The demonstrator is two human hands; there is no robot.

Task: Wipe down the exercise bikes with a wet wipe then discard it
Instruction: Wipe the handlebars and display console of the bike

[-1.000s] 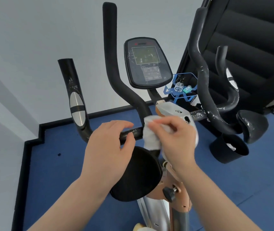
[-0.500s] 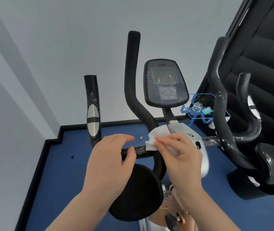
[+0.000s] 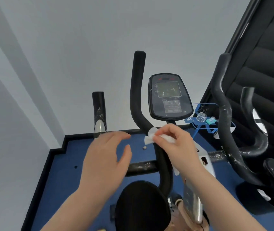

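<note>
Console (image 3: 169,97) labels unreadable; wipe (image 3: 151,136) white.

A white wipe (image 3: 151,137) is showing against black handlebars (image 3: 137,100) scuffed with whitish flecks, a black console (image 3: 169,97) bearing a grey-green screen, a blue floor (image 3: 63,177) edged in black, and a pale grey wall (image 3: 66,47).

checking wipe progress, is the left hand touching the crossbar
Apart: the head view shows the left hand open and lifted, blue floor visible between its thumb and the crossbar.
</note>
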